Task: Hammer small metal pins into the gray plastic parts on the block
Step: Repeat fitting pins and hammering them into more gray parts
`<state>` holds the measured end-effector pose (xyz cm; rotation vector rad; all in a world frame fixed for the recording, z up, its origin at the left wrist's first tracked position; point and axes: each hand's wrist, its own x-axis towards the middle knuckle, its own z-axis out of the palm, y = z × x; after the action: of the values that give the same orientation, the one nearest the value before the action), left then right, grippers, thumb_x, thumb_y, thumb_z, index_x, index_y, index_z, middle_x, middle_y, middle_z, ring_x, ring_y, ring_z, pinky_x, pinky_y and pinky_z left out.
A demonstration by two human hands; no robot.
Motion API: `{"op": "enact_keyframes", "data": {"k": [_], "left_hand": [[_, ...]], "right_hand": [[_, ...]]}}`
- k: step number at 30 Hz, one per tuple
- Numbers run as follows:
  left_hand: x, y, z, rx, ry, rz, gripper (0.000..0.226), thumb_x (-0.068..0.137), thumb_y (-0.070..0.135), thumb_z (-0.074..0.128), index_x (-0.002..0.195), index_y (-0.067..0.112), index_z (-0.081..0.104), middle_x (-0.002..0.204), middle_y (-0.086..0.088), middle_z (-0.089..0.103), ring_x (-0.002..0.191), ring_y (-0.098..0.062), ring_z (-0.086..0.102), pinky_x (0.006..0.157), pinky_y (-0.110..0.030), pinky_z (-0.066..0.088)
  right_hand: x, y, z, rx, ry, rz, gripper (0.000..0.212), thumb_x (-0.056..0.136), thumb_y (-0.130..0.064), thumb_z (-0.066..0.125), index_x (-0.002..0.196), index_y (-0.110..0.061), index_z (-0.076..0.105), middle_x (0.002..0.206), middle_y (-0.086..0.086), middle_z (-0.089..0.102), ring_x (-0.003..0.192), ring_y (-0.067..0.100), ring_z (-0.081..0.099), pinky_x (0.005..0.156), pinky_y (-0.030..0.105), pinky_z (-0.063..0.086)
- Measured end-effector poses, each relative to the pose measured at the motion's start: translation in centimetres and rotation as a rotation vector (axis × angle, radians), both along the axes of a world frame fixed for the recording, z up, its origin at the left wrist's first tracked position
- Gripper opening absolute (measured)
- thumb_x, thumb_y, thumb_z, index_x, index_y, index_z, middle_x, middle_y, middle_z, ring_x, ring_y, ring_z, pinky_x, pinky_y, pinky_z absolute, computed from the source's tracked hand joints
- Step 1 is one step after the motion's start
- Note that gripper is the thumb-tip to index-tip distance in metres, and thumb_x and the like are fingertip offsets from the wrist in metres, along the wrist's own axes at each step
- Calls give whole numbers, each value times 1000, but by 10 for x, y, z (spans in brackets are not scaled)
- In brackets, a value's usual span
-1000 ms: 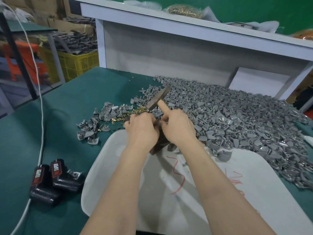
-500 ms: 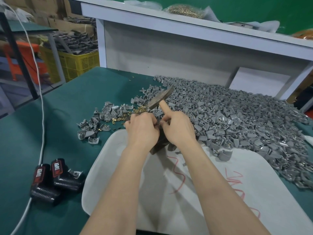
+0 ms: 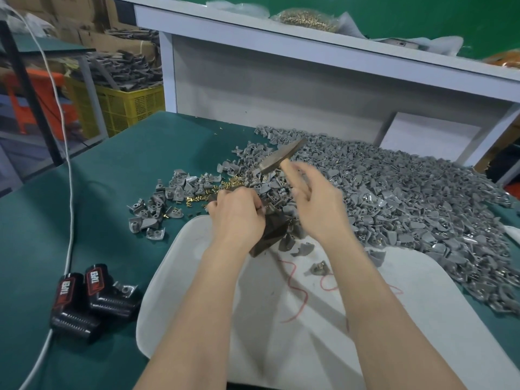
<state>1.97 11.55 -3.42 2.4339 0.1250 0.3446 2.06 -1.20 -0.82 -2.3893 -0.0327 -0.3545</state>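
We are mid-stroke in the hammering step. Our left hand sits at the middle of the view, its fingers curled down over the top of the dark block, which stands on the far rim of the white tray. We cannot tell whether a gray part and a pin are pinched under those fingers, because the knuckles hide them. At about two o'clock of the block our right hand is lifted and blurred. It grips the pale handle of the hammer, whose head hangs at twelve o'clock, clear of the block and apart from the left fingers. The stock of gray parts is heaped from one round to four o'clock on the green table. The loose brass pins lie scattered at ten o'clock, just beside the left hand. A few gray pieces rest in the tray at five o'clock of the block, and we judge these to be finished ones. The heap suggests the job is far from done. The next move, as we read it, is a short, square blow onto the pin. The head has to land on the block top and not on the fingertips, so the left hand must hold the part steady while keeping its fingers low and to the side.
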Motion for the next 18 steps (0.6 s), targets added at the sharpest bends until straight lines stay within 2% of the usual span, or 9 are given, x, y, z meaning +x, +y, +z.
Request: {"op": "enact_keyframes", "data": {"k": [2, 3, 5, 7, 9, 13, 14, 16, 18], "left_hand": [[0, 0, 0, -1, -4, -1, 13, 88, 15, 58, 82, 26, 63, 96, -2, 64, 107, -28, 42, 82, -35, 25], [0, 0, 0, 2, -9, 2, 13, 88, 14, 57, 85, 25, 65, 97, -2, 65, 107, -28, 42, 83, -36, 26], [1, 0, 0, 7, -12, 7, 14, 87, 14, 57, 87, 24, 66, 99, -3, 66, 108, -29, 43, 86, -37, 29], [0, 0, -1, 5, -12, 8, 16, 87, 14, 58, 78, 27, 62, 96, -1, 65, 108, -28, 44, 84, -35, 28], [-1, 0, -1, 4, -14, 8, 19, 89, 16, 59, 74, 28, 57, 94, 0, 65, 107, -28, 45, 83, -35, 28], [1, 0, -1, 23, -9, 3, 11, 88, 17, 58, 85, 23, 67, 100, -2, 66, 110, -29, 44, 86, -37, 29], [1, 0, -2, 26, -9, 3, 12, 88, 17, 58, 85, 23, 68, 100, -2, 67, 110, -28, 44, 85, -36, 29], [0, 1, -2, 13, -20, 1, 16, 88, 16, 58, 78, 25, 65, 95, -1, 67, 108, -28, 46, 81, -34, 27], [2, 0, -2, 0, -24, -6, 18, 89, 16, 58, 75, 25, 64, 91, -2, 68, 107, -29, 48, 80, -34, 27]], "right_hand": [[-8, -9, 5, -83, -37, -41, 54, 95, -23, 51, 143, -35, 29, 112, 8, 64, 88, 22, 64, 79, 45, 54], [-12, -12, 7, -158, -52, -66, 54, 95, -26, 52, 144, -31, 30, 116, 8, 63, 94, 23, 62, 84, 43, 52], [-22, -16, 8, -283, -124, -96, 46, 95, -29, 50, 140, -29, 40, 120, 2, 62, 97, 20, 59, 84, 35, 47], [-33, -17, 9, -285, -240, -129, 43, 96, -29, 48, 139, -34, 42, 119, -2, 61, 96, 17, 56, 81, 32, 45], [-43, -19, 13, -238, -311, -122, 44, 96, -29, 47, 138, -41, 40, 119, -1, 61, 97, 18, 58, 83, 34, 47], [-54, -18, 8, -462, -94, 14, 45, 96, -29, 47, 137, -46, 39, 116, -7, 61, 96, 19, 60, 83, 35, 50], [-54, -18, 8, -466, -103, 17, 44, 96, -29, 47, 137, -45, 40, 116, -6, 60, 97, 19, 59, 83, 35, 49], [-53, -20, 13, -327, -239, -31, 44, 96, -28, 48, 137, -44, 41, 116, -3, 62, 98, 20, 58, 82, 34, 48], [-48, -20, 16, -243, -336, -65, 45, 96, -27, 48, 137, -45, 41, 111, -7, 61, 93, 19, 62, 73, 32, 49]]}}
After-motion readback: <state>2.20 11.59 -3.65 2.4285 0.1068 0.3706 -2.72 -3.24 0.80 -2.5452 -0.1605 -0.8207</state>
